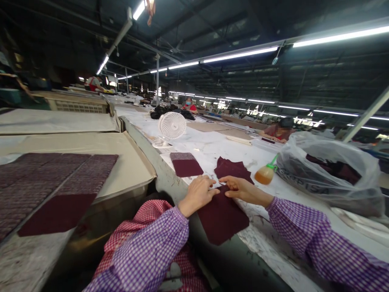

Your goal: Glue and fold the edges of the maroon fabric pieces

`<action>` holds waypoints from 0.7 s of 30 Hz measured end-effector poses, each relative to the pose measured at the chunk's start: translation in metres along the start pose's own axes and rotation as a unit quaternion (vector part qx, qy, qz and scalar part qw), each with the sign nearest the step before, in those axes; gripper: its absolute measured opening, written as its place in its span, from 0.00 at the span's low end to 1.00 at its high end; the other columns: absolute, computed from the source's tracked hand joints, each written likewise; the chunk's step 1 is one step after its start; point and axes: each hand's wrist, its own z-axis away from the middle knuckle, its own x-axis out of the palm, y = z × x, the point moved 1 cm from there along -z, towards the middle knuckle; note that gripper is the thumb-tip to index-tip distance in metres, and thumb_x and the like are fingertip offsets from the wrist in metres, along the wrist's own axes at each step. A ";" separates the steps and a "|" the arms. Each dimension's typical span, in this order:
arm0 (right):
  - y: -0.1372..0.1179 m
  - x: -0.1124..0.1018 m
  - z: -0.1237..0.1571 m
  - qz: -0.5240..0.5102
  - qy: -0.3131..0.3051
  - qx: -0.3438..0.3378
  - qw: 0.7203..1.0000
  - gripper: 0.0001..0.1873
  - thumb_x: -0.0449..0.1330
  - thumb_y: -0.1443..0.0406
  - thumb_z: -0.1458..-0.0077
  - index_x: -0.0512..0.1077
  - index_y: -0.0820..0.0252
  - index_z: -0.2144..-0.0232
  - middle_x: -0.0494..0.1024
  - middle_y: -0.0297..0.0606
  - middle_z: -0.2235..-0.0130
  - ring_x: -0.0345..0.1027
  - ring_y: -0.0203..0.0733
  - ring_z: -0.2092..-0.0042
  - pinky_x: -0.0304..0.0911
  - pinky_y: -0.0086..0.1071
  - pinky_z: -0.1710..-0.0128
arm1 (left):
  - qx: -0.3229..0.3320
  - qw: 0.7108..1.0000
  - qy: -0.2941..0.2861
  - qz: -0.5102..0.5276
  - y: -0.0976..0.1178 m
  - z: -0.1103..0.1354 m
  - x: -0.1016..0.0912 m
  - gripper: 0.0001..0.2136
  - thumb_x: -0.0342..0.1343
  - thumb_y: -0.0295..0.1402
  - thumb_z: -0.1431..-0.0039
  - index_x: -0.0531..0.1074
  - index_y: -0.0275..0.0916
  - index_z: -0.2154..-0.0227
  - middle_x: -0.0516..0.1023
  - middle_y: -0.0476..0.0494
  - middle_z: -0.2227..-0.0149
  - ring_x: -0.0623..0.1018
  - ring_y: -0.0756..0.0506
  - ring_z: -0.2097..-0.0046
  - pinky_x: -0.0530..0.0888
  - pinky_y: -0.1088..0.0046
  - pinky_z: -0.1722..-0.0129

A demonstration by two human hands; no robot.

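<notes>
A dark maroon fabric piece [223, 219] hangs partly over the table's near edge, its far end between my hands. My left hand [197, 194] has thumb and fingers closed at the piece's far left corner. At the far right corner my right hand [244, 190] pinches the same piece, fingers bent. Just beyond my hands lies a loose pile of maroon fabric pieces [232, 167]. To the left of that, a neat stack of maroon pieces [186, 164] with a greyish upper band lies flat.
A small white fan [172, 125] stands beyond the stack. To the right are a bottle of amber liquid [264, 175] with a green nozzle and a clear plastic bag [328, 174] holding dark fabric. Rows of overlapped fabric [48, 174] lie on the left table. Co-workers sit farther off.
</notes>
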 end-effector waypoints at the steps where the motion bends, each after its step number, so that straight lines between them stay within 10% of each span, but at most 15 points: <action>1: 0.001 -0.002 0.000 0.025 0.011 -0.001 1.000 0.21 0.59 0.64 0.52 0.65 0.62 0.54 0.65 0.29 0.74 0.60 0.34 0.72 0.56 0.29 0.73 | -0.006 1.000 -0.022 -0.019 0.000 -0.007 0.007 0.11 0.55 0.35 0.44 0.75 0.40 0.59 0.75 0.43 0.63 0.72 0.42 0.58 0.68 0.66 0.57; 10: 0.016 -0.028 0.003 0.271 0.090 -0.078 0.955 0.11 0.51 0.64 0.44 0.72 0.59 0.65 0.76 0.40 0.65 0.68 0.41 0.64 0.61 0.33 0.63 | 0.037 0.993 -0.069 -0.091 0.005 -0.032 0.034 0.09 0.51 0.28 0.43 0.76 0.41 0.64 0.73 0.43 0.63 0.72 0.43 0.57 0.69 0.69 0.59; 21: 0.013 -0.035 -0.001 0.341 0.028 -0.121 0.932 0.10 0.52 0.66 0.47 0.72 0.59 0.64 0.72 0.38 0.68 0.65 0.37 0.69 0.57 0.30 0.69 | 0.057 0.985 -0.131 -0.093 0.007 -0.043 0.024 0.11 0.53 0.28 0.45 0.76 0.41 0.61 0.75 0.43 0.62 0.73 0.43 0.56 0.69 0.70 0.58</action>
